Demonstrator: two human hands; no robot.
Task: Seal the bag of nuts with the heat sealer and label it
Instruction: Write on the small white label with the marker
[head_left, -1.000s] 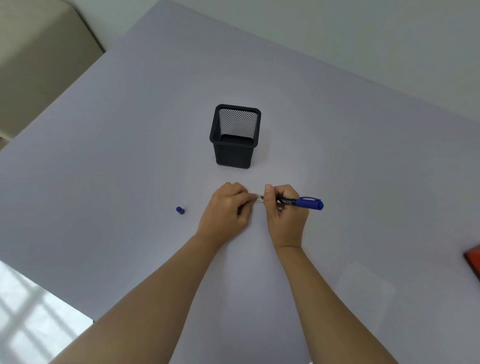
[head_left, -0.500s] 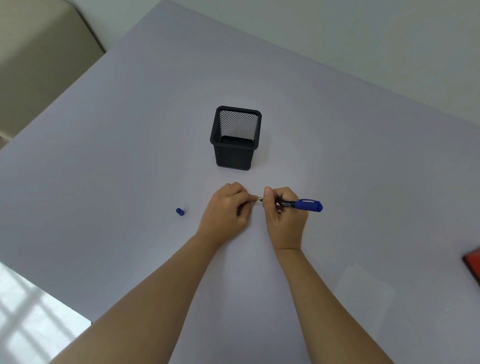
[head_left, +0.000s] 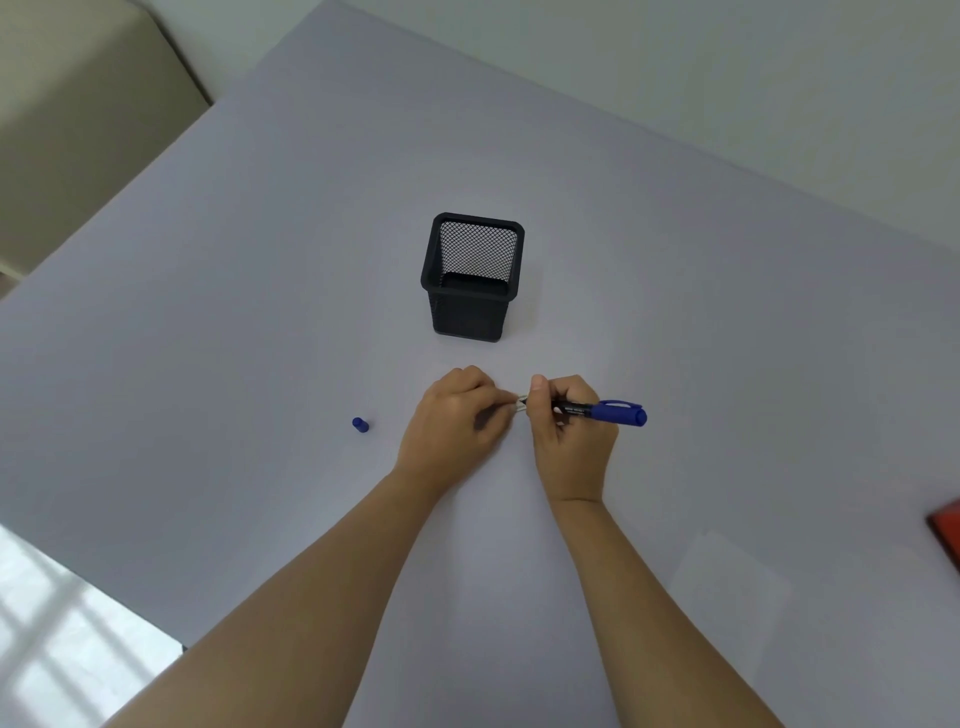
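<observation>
My right hand (head_left: 571, 436) grips a blue-and-black marker (head_left: 602, 411) lying roughly level, its capped blue end pointing right. Its tip end points left toward my left hand (head_left: 457, 421), whose fingers are closed on something small and pale at the marker's tip; what it is cannot be told. A small blue cap (head_left: 360, 424) lies on the table to the left of my left hand. A faint clear sheet or bag (head_left: 727, 587) lies flat at the right near my right forearm. No nuts or heat sealer are recognisable.
A black mesh pen holder (head_left: 471, 278) stands empty just beyond my hands on the lilac table (head_left: 260, 312). A red object (head_left: 948, 525) is cut off by the right edge. The table's left edge drops to a bright floor at lower left.
Both hands stay at the marker's tip with almost no movement; only the view has shifted slightly.
</observation>
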